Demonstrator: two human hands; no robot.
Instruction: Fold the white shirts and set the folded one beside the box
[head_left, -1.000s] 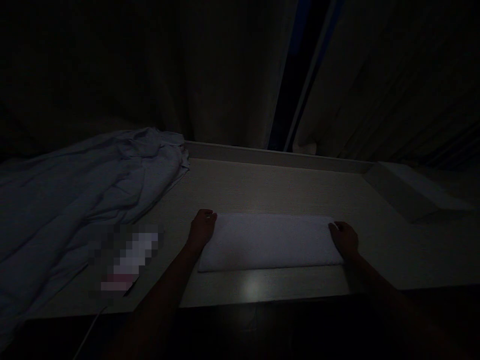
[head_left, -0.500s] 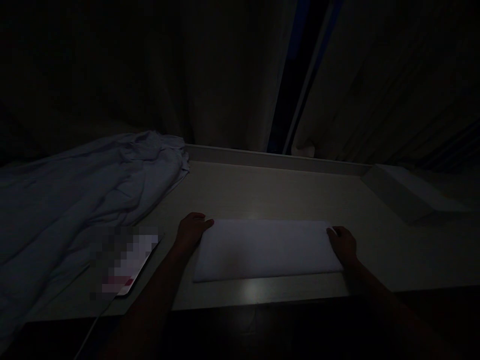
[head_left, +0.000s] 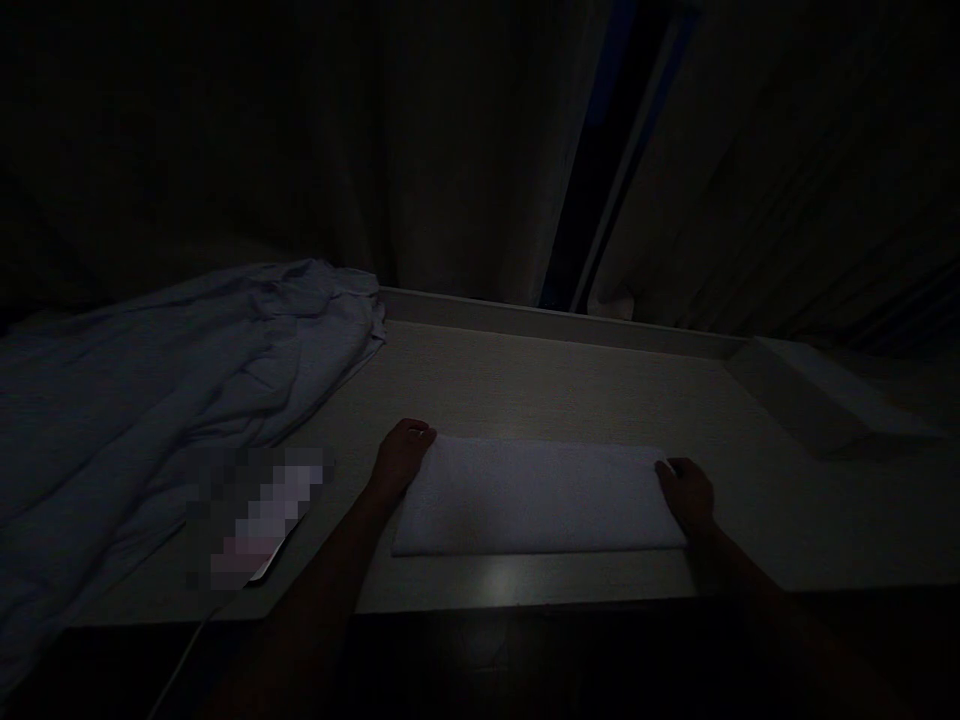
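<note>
Towel (head_left: 540, 500), white, fuzzy and folded into a long flat shape, lies low in the middle of the frame. The left hand (head_left: 397, 465) touches its top left corner and the right hand (head_left: 688, 492) touches its right end. Both hands are half curled, but it is too dark to tell if they pinch it. The table (head_left: 540, 385) is pale, and a big wrinkly cloth (head_left: 210, 370) lies at the left
</note>
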